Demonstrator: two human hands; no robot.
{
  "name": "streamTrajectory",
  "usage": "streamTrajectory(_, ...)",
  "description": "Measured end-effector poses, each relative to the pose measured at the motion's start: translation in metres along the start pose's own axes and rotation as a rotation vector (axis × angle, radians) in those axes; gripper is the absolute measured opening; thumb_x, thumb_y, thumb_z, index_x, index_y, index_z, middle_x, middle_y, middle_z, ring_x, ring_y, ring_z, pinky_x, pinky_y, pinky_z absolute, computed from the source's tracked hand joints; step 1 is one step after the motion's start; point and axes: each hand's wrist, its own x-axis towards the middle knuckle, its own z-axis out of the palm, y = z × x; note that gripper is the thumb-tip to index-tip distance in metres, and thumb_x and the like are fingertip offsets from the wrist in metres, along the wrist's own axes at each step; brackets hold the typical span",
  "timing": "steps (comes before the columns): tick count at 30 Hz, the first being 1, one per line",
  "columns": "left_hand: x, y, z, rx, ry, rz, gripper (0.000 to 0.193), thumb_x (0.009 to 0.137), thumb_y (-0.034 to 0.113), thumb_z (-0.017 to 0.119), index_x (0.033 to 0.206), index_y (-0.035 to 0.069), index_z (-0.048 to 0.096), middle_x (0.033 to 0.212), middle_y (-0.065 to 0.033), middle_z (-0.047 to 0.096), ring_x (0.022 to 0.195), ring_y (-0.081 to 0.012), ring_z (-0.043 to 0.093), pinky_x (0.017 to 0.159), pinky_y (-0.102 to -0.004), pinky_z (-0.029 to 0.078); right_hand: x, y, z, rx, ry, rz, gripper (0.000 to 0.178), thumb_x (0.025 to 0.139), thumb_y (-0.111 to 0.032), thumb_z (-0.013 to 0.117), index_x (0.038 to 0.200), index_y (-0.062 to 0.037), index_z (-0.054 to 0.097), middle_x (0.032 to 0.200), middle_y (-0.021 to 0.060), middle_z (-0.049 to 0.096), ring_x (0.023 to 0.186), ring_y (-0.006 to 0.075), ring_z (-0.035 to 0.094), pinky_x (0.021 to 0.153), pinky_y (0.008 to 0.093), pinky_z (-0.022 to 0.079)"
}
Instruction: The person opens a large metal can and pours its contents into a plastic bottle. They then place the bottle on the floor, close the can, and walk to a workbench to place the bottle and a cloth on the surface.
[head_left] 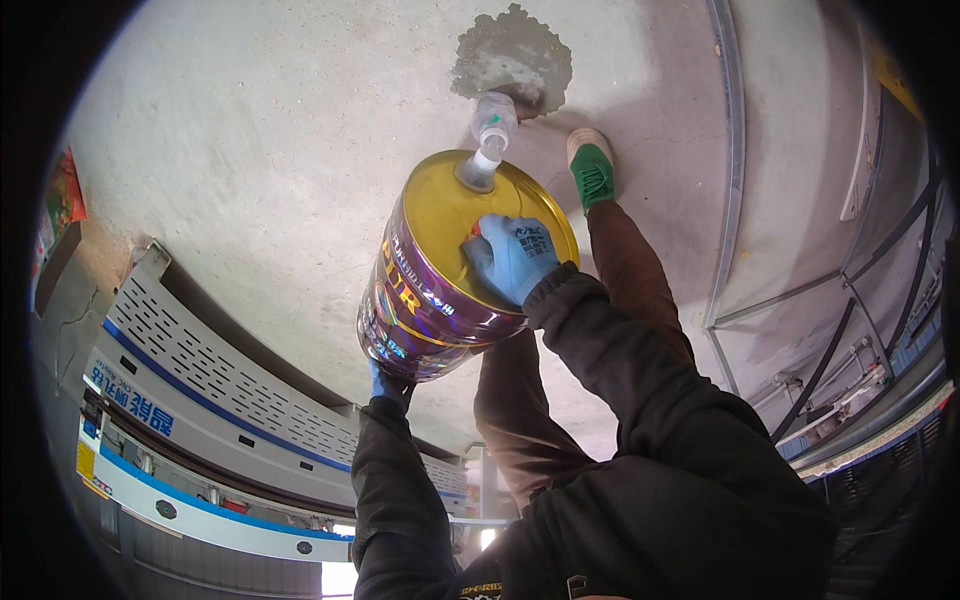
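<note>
Holds a purple drum (395,280) tilted well over above the pale floor (300,120), near the middle of the view, with its gold lid (440,200) turned up and away from the body. Grips it at the lid with the blue-gloved right hand (512,258), fingers closed and curled inward; leaves only a small red-orange bit (475,229) peeking out beside the fingers, too covered to name. Reaches under the lower end with the blue-gloved left hand (388,385), mostly hidden behind the drum; cannot tell gripping from merely supporting with those fingers. Points a translucent spout (478,173) on the lid toward the mouth of a clear bottle (495,112); cannot tell real contact from mere overlap there, nor judge the bottle's fill through the hazy plastic. Shows a dark, damp-looking patch (512,55) just beyond, partly covered by the bottle. Wears 1 visible green shoe (594,172) below brown trousers (635,265), with the other foot lost from sight behind the drum. Includes, at left, a white-and-blue machine (230,365) bent by the lens, and, at right, a grey metal frame (733,150) cut off at the top.
</note>
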Motion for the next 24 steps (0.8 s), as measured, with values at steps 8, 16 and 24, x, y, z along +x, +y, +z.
streamTrajectory(8, -0.001, -0.006, -0.002, -0.012, 0.001, 0.026, 0.088, 0.088, 0.084, 0.037, 0.157, 0.028, 0.036, 0.157, -0.0021, 0.044, 0.140, -0.0249, 0.044, 0.110, -0.0427, 0.040, 0.000, 0.001, 0.000, 0.047, 0.036, -0.029, 0.025, 0.088, -0.029, 0.065, 0.085, -0.0044, 0.064, 0.079, 0.0221, 0.068, 0.074, 0.0430, 0.066, 0.069, 0.0527, 0.051)
streamTrajectory(16, 0.010, -0.007, -0.016, 0.072, -0.026, 0.037, 0.086, 0.089, 0.083, 0.037, 0.153, 0.026, 0.042, 0.149, -0.0037, 0.053, 0.130, -0.0243, 0.054, 0.107, -0.0417, 0.043, 0.000, 0.001, -0.001, 0.055, 0.032, -0.031, 0.024, 0.088, -0.028, 0.065, 0.085, -0.0043, 0.064, 0.080, 0.0224, 0.068, 0.075, 0.0430, 0.066, 0.069, 0.0529, 0.051)
streamTrajectory(24, -0.002, -0.002, -0.003, 0.036, 0.016, 0.037, 0.087, 0.088, 0.084, 0.038, 0.154, 0.027, 0.040, 0.151, -0.0031, 0.051, 0.128, -0.0235, 0.054, 0.105, -0.0415, 0.043, 0.000, 0.001, -0.001, 0.046, 0.033, -0.008, 0.027, 0.087, -0.031, 0.063, 0.086, -0.0049, 0.068, 0.080, 0.0197, 0.070, 0.076, 0.0395, 0.068, 0.074, 0.0511, 0.052)
